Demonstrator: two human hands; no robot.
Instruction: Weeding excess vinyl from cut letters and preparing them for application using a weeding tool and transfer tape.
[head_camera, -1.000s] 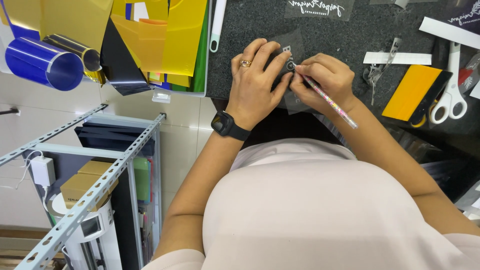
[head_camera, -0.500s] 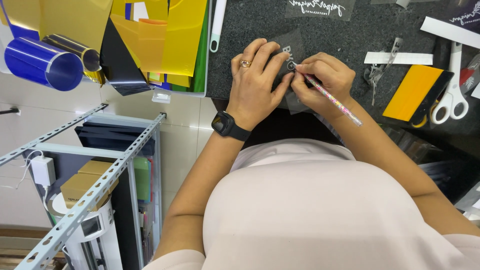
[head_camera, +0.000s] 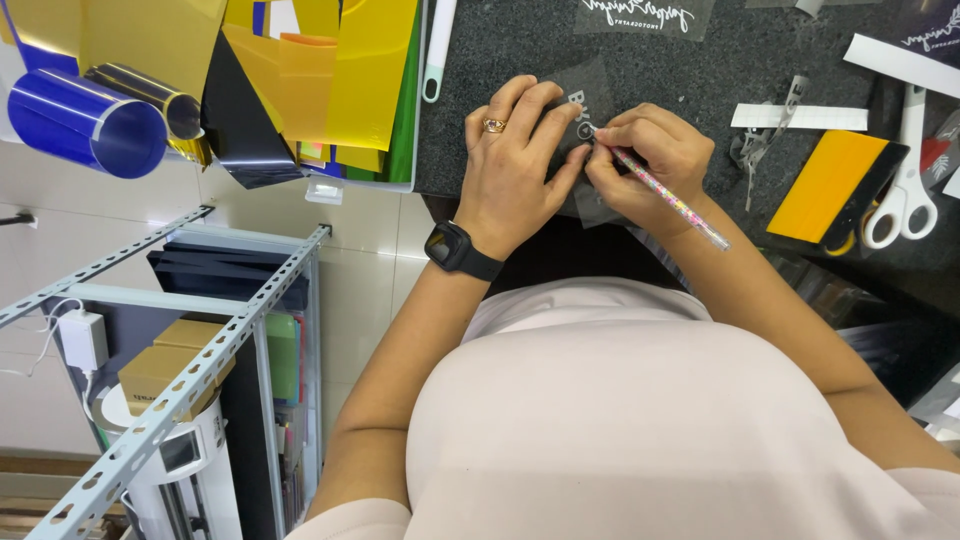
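My left hand (head_camera: 515, 160), with a ring and a black wristwatch, presses flat on a clear film sheet with white lettering (head_camera: 588, 95) that lies on the dark speckled worktop (head_camera: 680, 60). My right hand (head_camera: 650, 160) grips a thin pen-like tool with a speckled barrel (head_camera: 668, 197). Its tip touches the film just beside my left fingertips. Both hands sit close together at the worktop's near edge.
A yellow and black squeegee (head_camera: 830, 185) and white-handled scissors (head_camera: 905, 180) lie to the right. White strips (head_camera: 800, 117) and scraps lie beyond them. At the left are yellow and black film sheets (head_camera: 330, 70), a blue roll (head_camera: 85, 125) and a metal rack (head_camera: 170, 400).
The tool's angle in my right hand shifts slightly while its tip stays on the film. My left hand holds the sheet in the same place.
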